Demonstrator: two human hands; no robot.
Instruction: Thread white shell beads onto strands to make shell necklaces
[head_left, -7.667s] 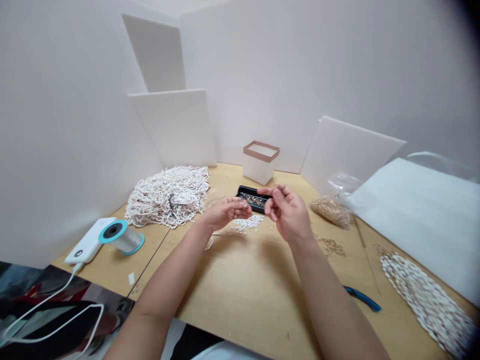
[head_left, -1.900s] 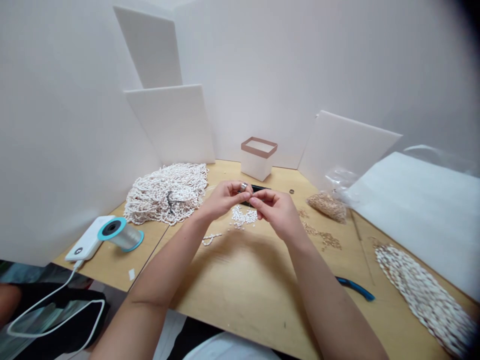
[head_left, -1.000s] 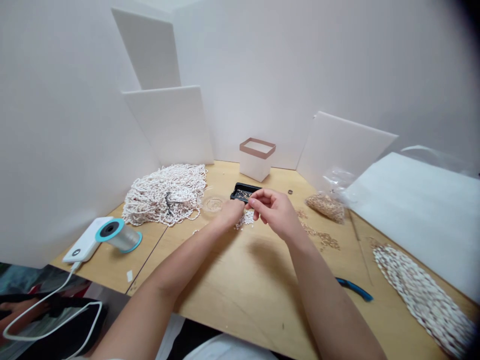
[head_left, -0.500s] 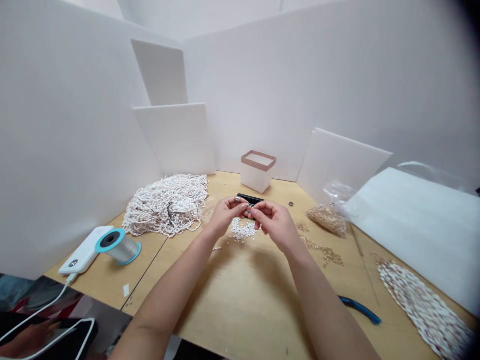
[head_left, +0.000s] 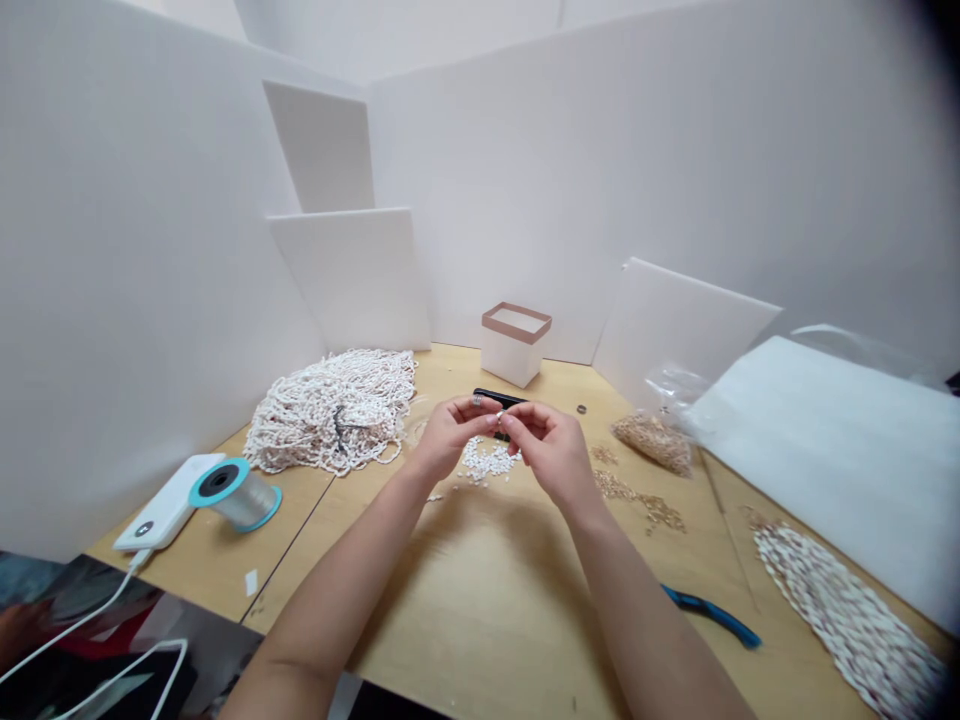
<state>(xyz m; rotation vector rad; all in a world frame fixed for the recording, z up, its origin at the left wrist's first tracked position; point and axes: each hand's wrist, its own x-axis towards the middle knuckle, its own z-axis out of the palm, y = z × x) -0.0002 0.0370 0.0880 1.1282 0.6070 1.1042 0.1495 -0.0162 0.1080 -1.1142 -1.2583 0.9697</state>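
My left hand [head_left: 450, 432] and my right hand [head_left: 551, 448] meet fingertip to fingertip over the middle of the table. Both are closed in a pinch, and a small white bead [head_left: 500, 420] shows between them. Any thread through it is too fine to make out. Just below the fingers lies a loose pile of white beads [head_left: 487, 460]. A black object [head_left: 491, 395] sits behind my hands, which partly cover it. A ring is on a finger of my left hand.
Left are a heap of bead strands [head_left: 330, 410], a clear-thread spool [head_left: 244, 497] and a white power bank [head_left: 169, 502]. Right are gold beads [head_left: 660, 512], a bead bag [head_left: 652, 443], blue handles [head_left: 712, 612] and more strands [head_left: 832, 600]. A box [head_left: 510, 355] stands behind.
My fingertips have shifted slightly, and a white bead now shows between them. At the lower left, another person's hand has moved toward the left edge.
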